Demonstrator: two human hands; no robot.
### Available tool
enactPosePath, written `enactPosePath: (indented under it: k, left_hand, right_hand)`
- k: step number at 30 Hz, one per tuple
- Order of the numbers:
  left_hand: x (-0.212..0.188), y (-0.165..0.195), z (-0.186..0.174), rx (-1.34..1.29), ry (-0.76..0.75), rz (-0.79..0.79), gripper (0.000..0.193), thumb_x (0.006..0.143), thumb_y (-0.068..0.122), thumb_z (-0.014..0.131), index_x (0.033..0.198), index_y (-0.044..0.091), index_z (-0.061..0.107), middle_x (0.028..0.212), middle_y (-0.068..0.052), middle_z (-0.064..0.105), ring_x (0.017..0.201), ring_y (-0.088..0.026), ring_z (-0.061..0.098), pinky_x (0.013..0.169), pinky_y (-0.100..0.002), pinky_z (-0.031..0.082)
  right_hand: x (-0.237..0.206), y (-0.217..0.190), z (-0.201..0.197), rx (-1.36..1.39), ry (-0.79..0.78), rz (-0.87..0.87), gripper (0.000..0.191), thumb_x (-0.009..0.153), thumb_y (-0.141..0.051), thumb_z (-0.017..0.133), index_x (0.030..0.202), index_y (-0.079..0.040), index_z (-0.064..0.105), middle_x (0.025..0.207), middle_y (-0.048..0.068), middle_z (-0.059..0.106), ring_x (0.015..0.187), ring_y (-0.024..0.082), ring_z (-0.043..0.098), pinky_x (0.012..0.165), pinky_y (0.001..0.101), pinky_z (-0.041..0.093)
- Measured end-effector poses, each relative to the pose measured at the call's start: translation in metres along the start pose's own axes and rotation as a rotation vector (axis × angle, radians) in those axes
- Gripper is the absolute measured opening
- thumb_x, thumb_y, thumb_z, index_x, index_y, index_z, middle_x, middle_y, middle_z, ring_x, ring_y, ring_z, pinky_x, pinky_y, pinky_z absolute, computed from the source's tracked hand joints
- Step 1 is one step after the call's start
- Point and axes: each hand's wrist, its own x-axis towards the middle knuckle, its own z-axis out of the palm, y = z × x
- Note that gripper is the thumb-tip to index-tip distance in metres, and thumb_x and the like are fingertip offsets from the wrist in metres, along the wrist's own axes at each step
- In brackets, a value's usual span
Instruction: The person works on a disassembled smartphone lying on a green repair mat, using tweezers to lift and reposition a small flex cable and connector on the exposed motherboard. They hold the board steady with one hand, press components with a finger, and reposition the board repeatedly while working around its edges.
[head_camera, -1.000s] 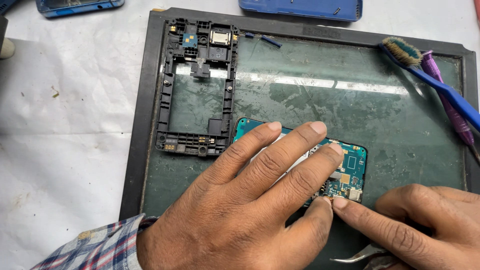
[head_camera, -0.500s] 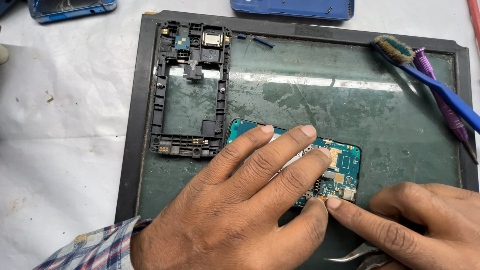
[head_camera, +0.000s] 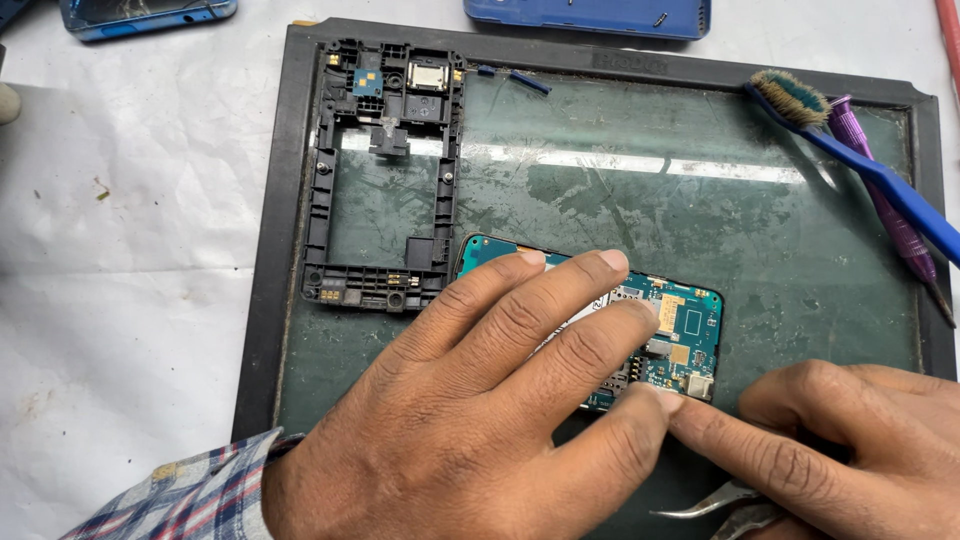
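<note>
The left hand (head_camera: 480, 400) lies flat on the teal board (head_camera: 690, 335), fingers spread and pressing it onto the glass mat (head_camera: 620, 210). The right hand (head_camera: 830, 450) touches the board's near corner with its forefinger while the other fingers curl around tweezers (head_camera: 715, 505). A black frame (head_camera: 385, 180) sits just left; a brush (head_camera: 860, 160) and purple tool (head_camera: 885, 205) lie at the right.

Our left hand (head_camera: 480, 420) is bare below a plaid cuff (head_camera: 190, 495) in blue, red and white; our right hand (head_camera: 840, 450) shows no sleeve.
</note>
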Motion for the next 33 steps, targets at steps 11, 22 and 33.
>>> enactPosePath:
  k: [11, 22, 33]
  left_hand:
    - [0.0026, -0.0005, 0.003, 0.082, 0.026, 0.046, 0.014, 0.098, 0.018, 0.067, 0.096, 0.005, 0.072, 0.124, -0.02, 0.066, 0.131, -0.035, 0.06, 0.109, -0.058, 0.051]
    - [0.0057, 0.0011, 0.0015, 0.057, 0.024, 0.039, 0.014, 0.094, 0.016, 0.067, 0.098, 0.004, 0.072, 0.122, -0.02, 0.066, 0.128, -0.035, 0.061, 0.107, -0.058, 0.051]
    - [0.0058, 0.0009, 0.0039, 0.12, 0.03, 0.048, 0.01, 0.095, 0.015, 0.069, 0.097, 0.006, 0.072, 0.121, -0.015, 0.068, 0.127, -0.031, 0.062, 0.107, -0.054, 0.052]
  right_hand:
    - [0.0026, 0.0, -0.0026, 0.032, -0.03, 0.024, 0.067, 0.08, -0.06, 0.062, 0.139, -0.029, 0.068, 0.093, -0.004, 0.072, 0.079, 0.01, 0.07, 0.065, 0.0317, 0.059]
    - [0.0055, -0.004, -0.0031, 0.124, 0.088, 0.148, 0.074, 0.066, -0.034, 0.084, 0.137, -0.017, 0.071, 0.086, -0.002, 0.073, 0.077, 0.01, 0.072, 0.067, 0.0302, 0.061]
    - [0.0028, 0.0018, -0.0064, 0.09, 0.019, 0.023, 0.071, 0.076, -0.054, 0.071, 0.14, -0.023, 0.069, 0.093, -0.001, 0.072, 0.079, 0.011, 0.074, 0.065, 0.0323, 0.06]
